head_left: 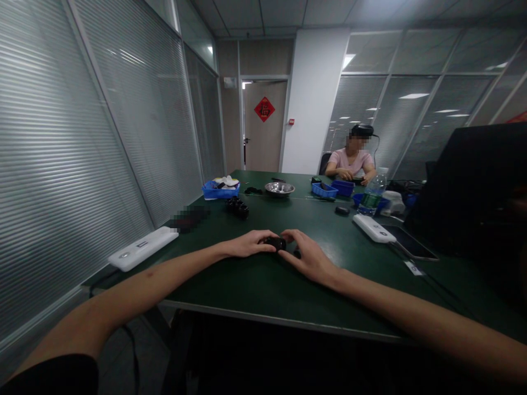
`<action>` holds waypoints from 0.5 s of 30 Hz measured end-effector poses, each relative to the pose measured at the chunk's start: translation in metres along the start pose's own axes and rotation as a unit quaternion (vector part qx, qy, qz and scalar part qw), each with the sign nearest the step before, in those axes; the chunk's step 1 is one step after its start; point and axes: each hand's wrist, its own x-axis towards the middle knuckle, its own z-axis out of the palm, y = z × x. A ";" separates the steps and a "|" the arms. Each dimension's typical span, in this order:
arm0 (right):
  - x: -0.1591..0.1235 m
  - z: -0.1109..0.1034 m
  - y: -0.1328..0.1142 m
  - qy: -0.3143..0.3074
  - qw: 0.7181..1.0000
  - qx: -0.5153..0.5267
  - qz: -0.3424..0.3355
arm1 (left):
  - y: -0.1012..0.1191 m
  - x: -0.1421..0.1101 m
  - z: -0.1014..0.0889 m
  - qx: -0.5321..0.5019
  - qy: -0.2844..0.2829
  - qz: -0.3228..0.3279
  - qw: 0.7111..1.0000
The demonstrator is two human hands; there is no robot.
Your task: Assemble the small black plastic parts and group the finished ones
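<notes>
A small, dark, rounded black part [278, 243] lies low over the green table between my two hands. My left hand [249, 243] pinches its left end between thumb and fingers. At its right end, the thumb and bent fingers of my right hand [308, 257] close round it. Another small black piece [297, 253] shows in the hollow of my right hand; whether the hand touches it I cannot tell. Beyond my left hand stands a cluster of black cylindrical pieces [237, 208] on the tabletop.
On the green table [255, 291] are a metal bowl [280, 189], a filled blue bin [221, 190], smaller blue trays [324, 190], a water bottle [373, 195], white power banks [144, 248] and a phone [411, 242]. A co-worker [352, 162] sits across; a dark monitor [473, 192] stands right.
</notes>
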 end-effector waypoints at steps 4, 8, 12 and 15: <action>0.000 0.001 0.002 -0.009 1.000 0.004 0.012 | 0.002 0.000 0.000 0.005 -0.001 -0.004 1.000; 0.000 0.001 0.000 -0.013 0.999 0.019 -0.030 | 0.002 0.000 0.000 0.020 0.005 -0.004 1.000; 0.000 0.001 -0.001 0.002 1.000 0.011 -0.015 | -0.001 0.001 0.001 0.017 0.007 -0.009 1.000; 0.000 0.002 0.002 -0.001 1.000 0.001 0.017 | -0.002 0.001 0.001 0.014 0.002 -0.004 1.000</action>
